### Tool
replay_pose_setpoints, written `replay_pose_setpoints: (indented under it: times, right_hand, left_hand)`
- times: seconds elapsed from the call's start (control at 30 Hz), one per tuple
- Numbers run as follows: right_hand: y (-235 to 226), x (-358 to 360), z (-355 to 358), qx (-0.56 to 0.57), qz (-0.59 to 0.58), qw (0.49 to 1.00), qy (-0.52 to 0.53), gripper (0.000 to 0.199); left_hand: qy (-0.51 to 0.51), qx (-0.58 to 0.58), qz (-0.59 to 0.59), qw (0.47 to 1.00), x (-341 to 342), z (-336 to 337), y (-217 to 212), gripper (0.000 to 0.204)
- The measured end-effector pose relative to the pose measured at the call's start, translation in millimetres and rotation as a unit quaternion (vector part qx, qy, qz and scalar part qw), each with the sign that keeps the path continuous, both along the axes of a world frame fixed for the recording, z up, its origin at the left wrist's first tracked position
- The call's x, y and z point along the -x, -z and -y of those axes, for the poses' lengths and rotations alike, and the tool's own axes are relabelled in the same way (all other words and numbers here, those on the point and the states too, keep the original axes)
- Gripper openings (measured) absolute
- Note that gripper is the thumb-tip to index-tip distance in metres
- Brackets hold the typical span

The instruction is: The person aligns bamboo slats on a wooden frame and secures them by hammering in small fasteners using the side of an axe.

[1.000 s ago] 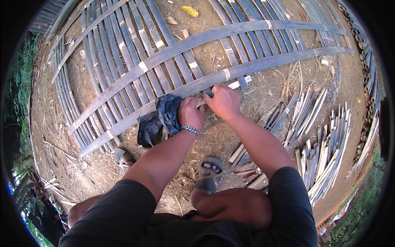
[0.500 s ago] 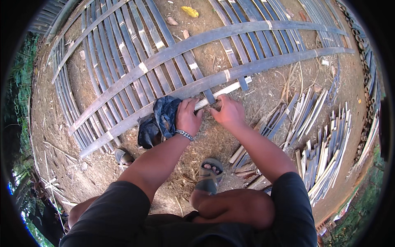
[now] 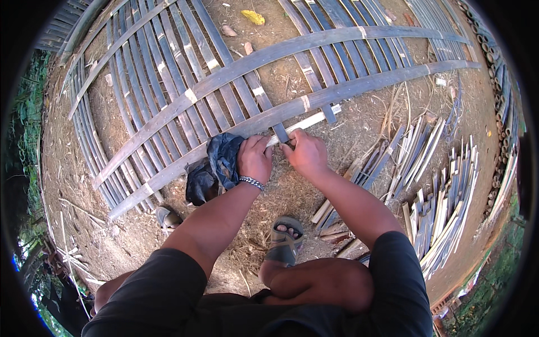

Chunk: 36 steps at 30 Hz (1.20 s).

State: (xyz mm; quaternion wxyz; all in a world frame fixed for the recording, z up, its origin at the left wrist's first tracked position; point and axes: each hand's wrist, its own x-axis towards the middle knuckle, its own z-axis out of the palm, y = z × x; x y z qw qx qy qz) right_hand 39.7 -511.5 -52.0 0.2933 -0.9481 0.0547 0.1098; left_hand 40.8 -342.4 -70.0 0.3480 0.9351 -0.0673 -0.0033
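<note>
My left hand point(image 3: 255, 159), with a chain bracelet at the wrist, is closed round the near end of a pale split-bamboo stick point(image 3: 306, 121). My right hand point(image 3: 307, 154) pinches the lower end of a dark bamboo slat point(image 3: 281, 133), which crosses the stick. The fingertips of both hands are partly hidden. That slat belongs to a lattice frame on the ground, whose long curved rail point(image 3: 255, 122) runs just beyond my hands. A crumpled black plastic bag point(image 3: 224, 157) lies against my left hand.
Bundles of split bamboo strips point(image 3: 443, 219) lie on the bare ground to the right. A row of bamboo poles point(image 3: 499, 106) lines the far right. My sandalled foot point(image 3: 285, 236) is below my hands. A yellow leaf point(image 3: 252, 17) lies far ahead.
My right hand has moved slightly up and left along the slat and stick. My left hand stays at the stick's end. The whole view has shifted a little.
</note>
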Motion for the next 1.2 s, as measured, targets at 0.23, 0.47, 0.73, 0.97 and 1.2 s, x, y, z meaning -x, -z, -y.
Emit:
replay_pose_setpoints:
  times: [0.23, 0.47, 0.73, 0.97, 1.2]
  right_hand:
    - [2.4, -0.3, 0.3, 0.002, 0.0, 1.0, 0.005, 0.033]
    - [1.1, 2.4, 2.4, 0.022, 0.039, 0.999, -0.014, 0.034]
    - [-4.1, -1.6, 49.7, 0.048, 0.109, 0.979, 0.167, 0.048]
    - [-0.7, -19.5, 73.8, 0.067, 0.067, 0.973, 0.209, 0.046]
    - [17.7, -17.5, 77.8, 0.067, 0.102, 0.971, 0.206, 0.034]
  left_hand:
    - [-0.017, 0.005, 0.008, 1.0, 0.0, 3.3, 1.0, 0.026]
    - [-0.02, 0.01, 0.01, 1.0, 0.6, 3.7, 1.3, 0.026]
    - [-0.019, 0.007, -0.01, 1.0, 1.6, 0.8, 0.7, 0.026]
    - [-0.015, 0.011, -0.017, 1.0, 1.2, 0.6, -0.3, 0.026]
    - [-0.011, 0.024, 0.004, 1.0, 1.8, 1.2, -1.0, 0.027]
